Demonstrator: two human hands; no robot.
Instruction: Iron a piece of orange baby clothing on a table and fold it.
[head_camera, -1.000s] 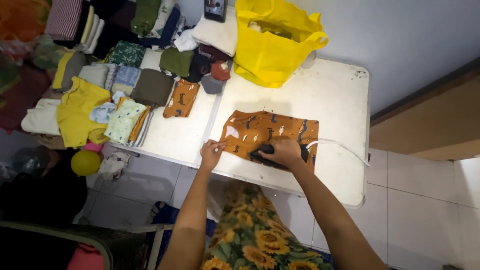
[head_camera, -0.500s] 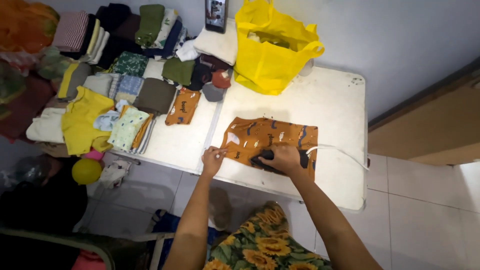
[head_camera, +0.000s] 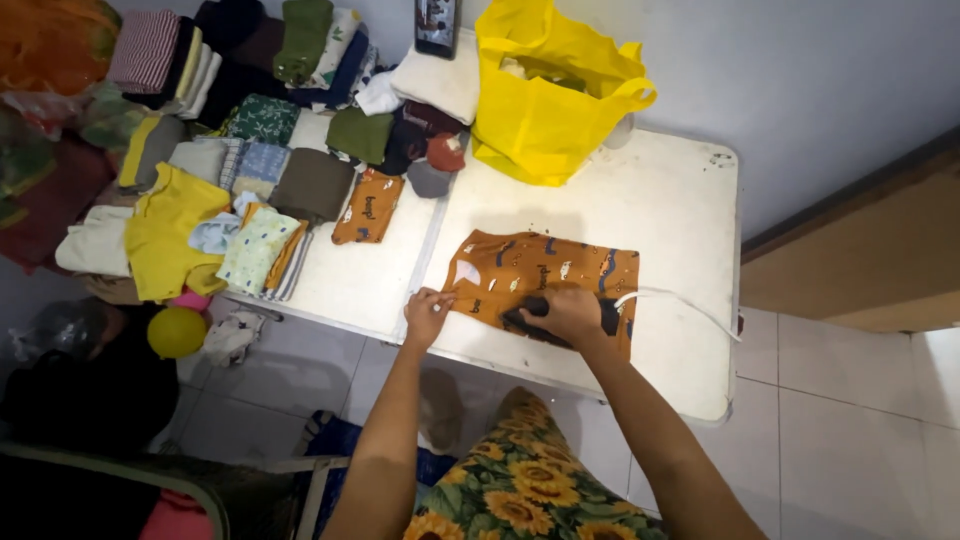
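Iron (head_camera: 545, 315) (right hand (head_camera: 572, 312) gripping) presses orange garment (head_camera: 540, 270).

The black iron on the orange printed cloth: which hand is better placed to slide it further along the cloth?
The right hand: it already grips the black iron on the orange printed cloth. The left hand pinches the cloth's left edge, holding it flat.

Left hand (head_camera: 427, 312) pinching; right hand (head_camera: 565, 312) clenched.

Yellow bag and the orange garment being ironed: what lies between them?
Head view: only bare white table between the yellow bag and the orange garment; nothing lies there.
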